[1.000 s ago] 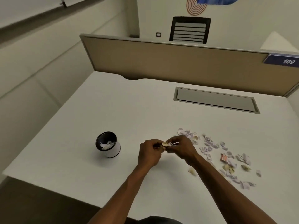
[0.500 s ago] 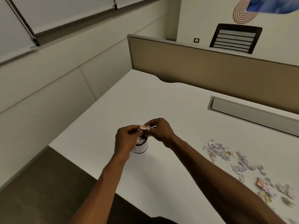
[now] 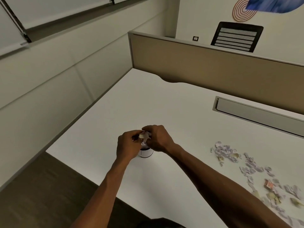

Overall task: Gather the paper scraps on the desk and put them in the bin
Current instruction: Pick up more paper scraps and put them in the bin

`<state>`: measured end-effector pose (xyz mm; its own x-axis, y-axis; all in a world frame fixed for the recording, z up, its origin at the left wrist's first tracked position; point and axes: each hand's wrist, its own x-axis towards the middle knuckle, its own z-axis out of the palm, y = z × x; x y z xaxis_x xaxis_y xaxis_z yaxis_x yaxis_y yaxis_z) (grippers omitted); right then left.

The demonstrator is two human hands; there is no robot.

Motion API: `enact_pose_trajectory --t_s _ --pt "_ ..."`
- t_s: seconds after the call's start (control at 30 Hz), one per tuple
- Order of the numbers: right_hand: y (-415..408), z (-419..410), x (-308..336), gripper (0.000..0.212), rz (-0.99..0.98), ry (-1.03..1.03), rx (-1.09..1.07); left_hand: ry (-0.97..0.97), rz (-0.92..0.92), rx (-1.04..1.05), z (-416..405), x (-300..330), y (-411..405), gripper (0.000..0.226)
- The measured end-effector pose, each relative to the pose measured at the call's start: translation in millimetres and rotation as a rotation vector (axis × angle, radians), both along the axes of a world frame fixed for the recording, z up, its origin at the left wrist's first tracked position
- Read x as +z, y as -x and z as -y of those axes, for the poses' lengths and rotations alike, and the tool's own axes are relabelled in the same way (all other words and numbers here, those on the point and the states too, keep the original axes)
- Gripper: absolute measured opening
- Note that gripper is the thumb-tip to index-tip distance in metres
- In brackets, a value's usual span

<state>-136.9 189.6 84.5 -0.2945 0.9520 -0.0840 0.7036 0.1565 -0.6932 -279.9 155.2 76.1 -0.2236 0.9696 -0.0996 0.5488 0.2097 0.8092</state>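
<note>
A small white bin [image 3: 146, 153] with a dark inside stands on the white desk [image 3: 172, 112] near its left front edge. Both hands hover right above its mouth and hide most of it. My left hand [image 3: 128, 146] and my right hand [image 3: 158, 139] pinch a small bunch of paper scraps [image 3: 144, 136] between their fingertips, white and tan pieces showing in the gap. Several more loose paper scraps [image 3: 250, 168] lie scattered over the desk to the right, among them a reddish piece [image 3: 269, 185].
A beige partition [image 3: 213, 66] closes the desk's far side. A grey cable flap [image 3: 256, 112] is set into the desk at the back right. The desk's left edge drops to a dark floor [image 3: 41, 195] beside a pale wall. A black chair back [image 3: 236, 37] shows behind the partition.
Both hands carried the pinched scraps leftward from the scrap pile to above the bin. The view swung left with them. The hands now sit lower over the bin's mouth.
</note>
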Motion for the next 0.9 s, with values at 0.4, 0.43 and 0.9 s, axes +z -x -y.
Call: enact_pose_trajectory --t_s 0.4,0.43,0.9 --pt "-22.0 8.2 -3.7 0.037 -0.125 -0.083 -0.194 -0.104 0.074 0.086 3.1 -3.3 25.8 0.021" --pt "-28.7 12.6 -6.9 0.033 -0.159 -0.102 -0.24 -0.123 0.076 0.079 5.7 -2.5 22.6 0.019" --pt "-134.9 133.4 -66.7 0.016 -0.306 -0.028 -0.817 -0.249 0.042 -0.622 58.4 -44.7 -115.8 0.016"
